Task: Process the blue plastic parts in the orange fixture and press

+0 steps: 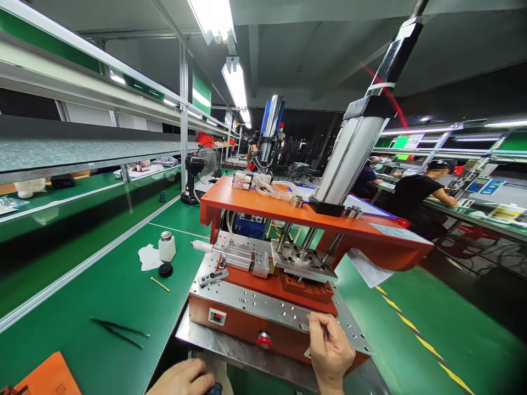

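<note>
In front of me stands an orange press machine [230, 315] with a metal bed drilled with several holes. My right hand [331, 351] is at the front right edge of the bed, its fingers curled into a pinch; whatever they hold is hidden or too small to name. Low at the bottom edge, my left hand [185, 378] has its fingers bent beside a dark blue object [214, 389], mostly cut off by the frame. A red push button [264, 340] sits on the machine's front panel between my hands. Above the bed is the press's steel plate [304, 258].
On the green bench at left lie black tweezers [119, 332], a white bottle [167, 248], a black cap [165, 269], a white wipe [149, 258] and an orange item [49, 378]. A fan [200, 173] stands behind. A person [420, 192] sits at the right bench.
</note>
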`<state>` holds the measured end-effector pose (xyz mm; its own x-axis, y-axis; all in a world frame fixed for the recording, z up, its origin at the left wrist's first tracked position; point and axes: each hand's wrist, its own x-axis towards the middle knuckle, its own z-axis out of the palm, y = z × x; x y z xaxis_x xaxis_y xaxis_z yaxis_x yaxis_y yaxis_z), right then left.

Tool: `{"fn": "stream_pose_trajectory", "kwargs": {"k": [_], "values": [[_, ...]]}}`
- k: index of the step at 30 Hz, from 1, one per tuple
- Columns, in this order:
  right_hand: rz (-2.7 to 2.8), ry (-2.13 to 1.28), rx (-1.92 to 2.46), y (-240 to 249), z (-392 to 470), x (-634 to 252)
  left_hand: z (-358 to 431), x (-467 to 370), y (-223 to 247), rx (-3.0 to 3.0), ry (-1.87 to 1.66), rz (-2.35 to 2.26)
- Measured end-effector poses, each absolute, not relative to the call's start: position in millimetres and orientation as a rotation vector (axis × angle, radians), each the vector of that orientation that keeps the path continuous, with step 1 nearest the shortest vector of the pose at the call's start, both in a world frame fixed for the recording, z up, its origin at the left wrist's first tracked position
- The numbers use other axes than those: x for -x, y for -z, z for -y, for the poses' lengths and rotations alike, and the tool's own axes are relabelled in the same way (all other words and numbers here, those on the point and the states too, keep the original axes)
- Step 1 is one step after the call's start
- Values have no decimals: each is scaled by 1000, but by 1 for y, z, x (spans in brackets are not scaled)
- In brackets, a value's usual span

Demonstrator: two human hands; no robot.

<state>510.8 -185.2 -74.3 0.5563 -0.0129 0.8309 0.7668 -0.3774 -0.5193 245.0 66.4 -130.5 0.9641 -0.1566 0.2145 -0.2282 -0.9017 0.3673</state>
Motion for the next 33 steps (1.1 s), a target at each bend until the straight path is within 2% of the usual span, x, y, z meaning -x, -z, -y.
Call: {"fn": "stream_pose_trajectory", "kwargs": {"k": [10,30,33], "values": [[678,985,1737,73,185,-511,-65,-246,126,-2832,-153,300],[622,974,1758,69,184,-509,-59,-247,128,-2821,-581,417],[631,981,1759,72,183,-513,-58,-248,128,-2861,-553,430]]}}
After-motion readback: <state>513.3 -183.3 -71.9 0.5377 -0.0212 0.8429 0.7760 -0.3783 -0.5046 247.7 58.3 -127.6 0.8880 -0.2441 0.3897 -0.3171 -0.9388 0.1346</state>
